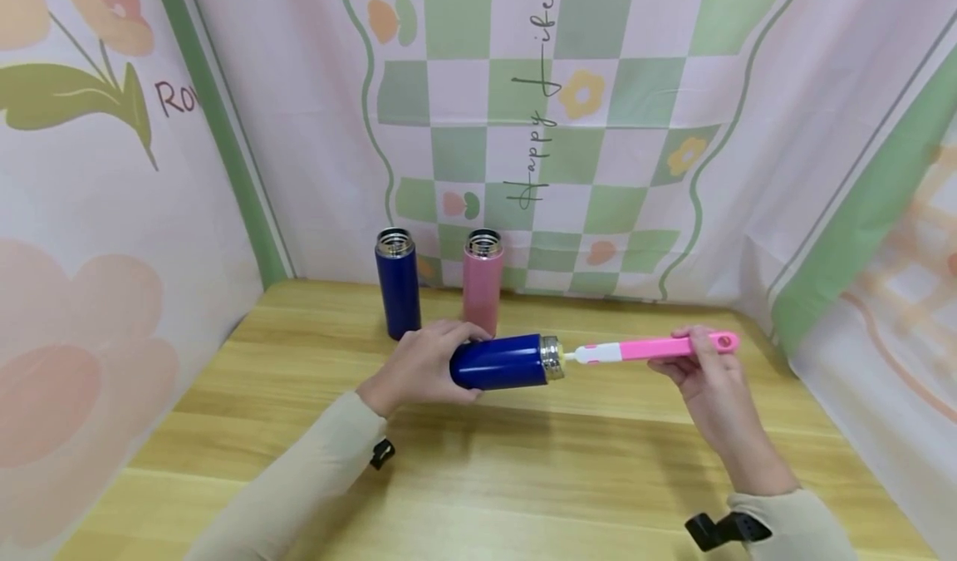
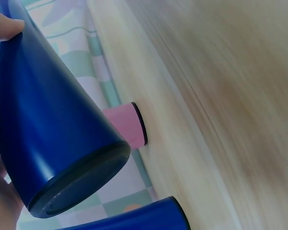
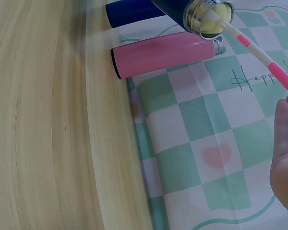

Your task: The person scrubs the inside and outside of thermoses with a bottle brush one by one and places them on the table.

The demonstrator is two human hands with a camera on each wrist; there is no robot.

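My left hand (image 1: 434, 363) grips a blue thermos bottle (image 1: 499, 362) round its base end, holding it on its side above the table with the open steel mouth facing right. In the left wrist view the dark underside of this blue bottle (image 2: 62, 124) shows. A bottle brush (image 1: 658, 347) with a pink and white handle is in my right hand (image 1: 714, 386), pinched between thumb and fingers near the handle's end. Its pale yellow sponge head (image 3: 216, 21) sits inside the bottle mouth in the right wrist view, partly hidden by the steel rim.
A second blue bottle (image 1: 399, 287) and a pink bottle (image 1: 483, 282) stand uncapped at the back of the wooden table (image 1: 478, 469), just behind my left hand. A printed checkered curtain (image 1: 568, 145) hangs along the back edge, with more cloth at both sides.
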